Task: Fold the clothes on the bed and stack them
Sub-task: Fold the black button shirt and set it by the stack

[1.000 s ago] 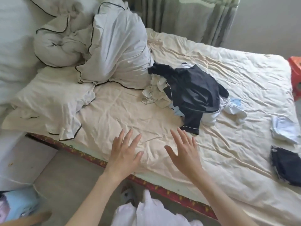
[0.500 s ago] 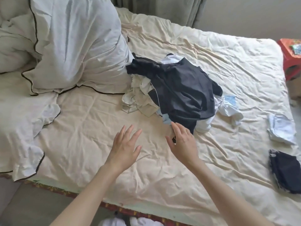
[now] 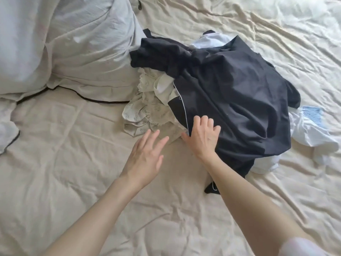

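A heap of unfolded clothes sits in the middle of the bed (image 3: 73, 182), on a wrinkled cream sheet. On top lies a dark navy garment (image 3: 230, 100) with thin white piping along its left edge. Under it at the left, a cream patterned piece (image 3: 145, 111) spills out toward the near side. A white and pale blue piece (image 3: 310, 130) pokes out at the right, and another pale bit (image 3: 210, 40) shows at the far edge of the heap.

The right hand (image 3: 203, 135) rests on the near left edge of the dark garment, fingers curled over the piped hem and the thumb pointing left beneath it; whether it has truly pinched the cloth cannot be told. The left hand (image 3: 145, 154) is just to the left, its fingers straight and slightly spread, close above the sheet beside the cream piece and holding nothing.

A large white duvet (image 3: 64, 43) with black trim is bunched at the far left, touching the heap.
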Demonstrator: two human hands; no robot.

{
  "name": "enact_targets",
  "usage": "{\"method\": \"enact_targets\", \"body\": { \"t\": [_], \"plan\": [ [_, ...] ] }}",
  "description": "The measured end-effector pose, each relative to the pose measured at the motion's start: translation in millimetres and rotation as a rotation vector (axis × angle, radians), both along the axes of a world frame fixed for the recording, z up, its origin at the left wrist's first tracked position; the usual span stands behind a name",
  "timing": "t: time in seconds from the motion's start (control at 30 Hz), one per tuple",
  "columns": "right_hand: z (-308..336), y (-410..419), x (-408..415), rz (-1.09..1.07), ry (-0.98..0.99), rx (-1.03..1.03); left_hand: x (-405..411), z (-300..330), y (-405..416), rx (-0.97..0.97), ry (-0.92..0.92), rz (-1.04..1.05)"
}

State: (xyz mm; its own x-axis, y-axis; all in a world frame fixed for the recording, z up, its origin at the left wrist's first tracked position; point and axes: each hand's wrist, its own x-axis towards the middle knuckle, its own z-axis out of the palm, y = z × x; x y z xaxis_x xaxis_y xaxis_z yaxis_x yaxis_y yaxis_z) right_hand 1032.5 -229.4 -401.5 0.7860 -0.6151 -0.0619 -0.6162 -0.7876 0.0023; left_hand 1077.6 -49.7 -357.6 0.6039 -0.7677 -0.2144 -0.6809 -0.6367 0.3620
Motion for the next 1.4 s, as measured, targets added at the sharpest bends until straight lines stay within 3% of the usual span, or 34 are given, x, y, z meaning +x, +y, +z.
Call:
{"method": "enact_targets", "body": {
  "t": [0.13, 0.33, 0.4, 0.6, 0.77, 0.87, 1.0, 1.1, 1.33, 1.4],
  "plan": [
    [-8, -15, 2, -0.061, -0.045, -0.114, 21, -6, -19, -0.032, -0.022, -0.002],
    [25, -13, -27, 0.029, -0.507, 0.381, 35, 16, -58, -0.128, -0.093, -0.108],
    [48, -6, -38, 0.047, -0.566, 0.529, 37, 27, -73, -0.164, -0.133, -0.165],
    [121, -6, -62, 0.088, -0.618, 0.685, 29, 84, -88, -0.327, -0.123, -0.314],
    [192, -10, -63, 0.119, -0.519, 0.698, 44, 154, -59, -0.323, 0.101, -0.230],
    [243, -4, -59, 0.261, -0.470, 0.509, 49, 215, -36, -0.395, 0.153, -0.171],
    [325, 11, -59, 0.307, -0.608, 0.198, 47, 307, 0, -0.524, 0.168, -0.071],
    [387, 37, -64, 0.310, -0.719, 0.096, 34, 372, 37, -0.645, 0.190, -0.026],
    [489, 109, -79, 0.192, -0.763, 0.338, 4, 476, 149, -0.898, 0.224, 0.201],
    [510, 132, -78, 0.195, -0.772, 0.630, 0, 491, 184, -0.946, 0.327, 0.265]
  ]
}}
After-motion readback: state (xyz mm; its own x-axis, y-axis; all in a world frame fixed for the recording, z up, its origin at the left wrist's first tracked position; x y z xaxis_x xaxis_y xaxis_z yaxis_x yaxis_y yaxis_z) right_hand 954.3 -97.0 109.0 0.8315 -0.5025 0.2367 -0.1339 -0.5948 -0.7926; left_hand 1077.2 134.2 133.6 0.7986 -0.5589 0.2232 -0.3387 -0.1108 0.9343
